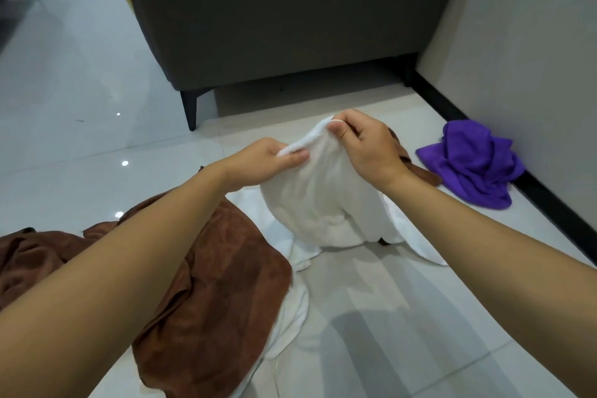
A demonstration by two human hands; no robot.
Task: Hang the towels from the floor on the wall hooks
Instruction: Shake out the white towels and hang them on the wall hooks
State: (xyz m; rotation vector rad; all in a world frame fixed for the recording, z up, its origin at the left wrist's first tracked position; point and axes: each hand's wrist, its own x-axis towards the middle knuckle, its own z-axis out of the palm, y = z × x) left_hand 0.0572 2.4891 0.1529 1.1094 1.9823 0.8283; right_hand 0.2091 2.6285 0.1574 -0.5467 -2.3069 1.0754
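1. The left hand (268,161) and right hand (365,147), close together, each pinch the top edge of the white towel (316,200); its lower folds rest on the floor (387,317).
2. A brown towel (210,284) lies at its 8 o'clock, touching it.
3. A purple towel (471,168) lies crumpled at its 3 o'clock, beside the wall (533,58).

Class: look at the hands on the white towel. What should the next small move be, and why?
Probably lift it clear: left hand and right hand both pinch the white towel at its top edge, yet its lower part lies on the floor.
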